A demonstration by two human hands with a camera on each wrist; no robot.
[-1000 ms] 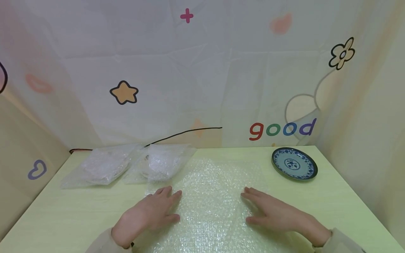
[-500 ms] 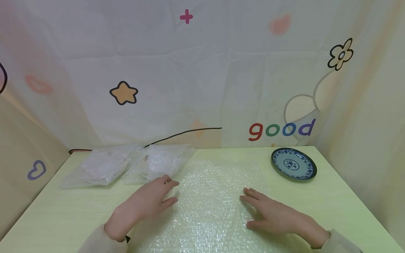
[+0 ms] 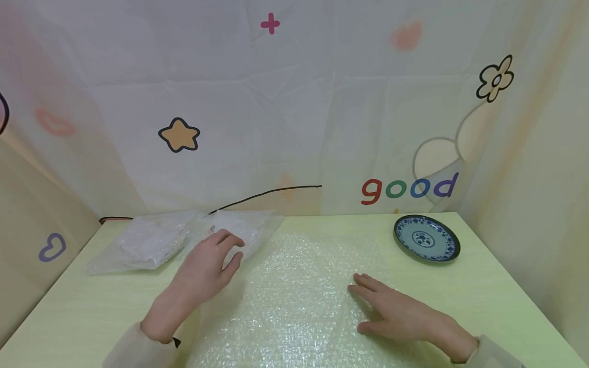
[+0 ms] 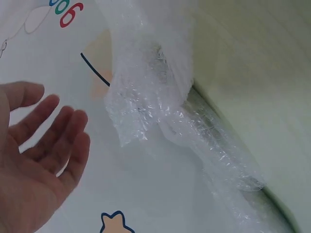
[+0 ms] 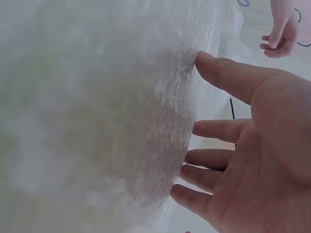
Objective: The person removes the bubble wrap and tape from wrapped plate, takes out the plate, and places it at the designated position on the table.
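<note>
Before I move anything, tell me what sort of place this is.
Likely a small curtained-off tabletop booth, perhaps used for packing: a cartoon-printed fabric backdrop reading "good" rises behind a pale table, on which lie a spread bubble-wrap sheet and a blue floral plate.

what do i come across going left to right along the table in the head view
Far-left bubble-wrapped packet → left hand → flat bubble wrap sheet → blue-patterned plate

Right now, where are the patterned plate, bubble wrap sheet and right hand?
Patterned plate (image 3: 424,238), head view: its central motif.
Bubble wrap sheet (image 3: 294,301), head view: its middle.
Right hand (image 3: 397,311), head view: back of the hand.
</note>
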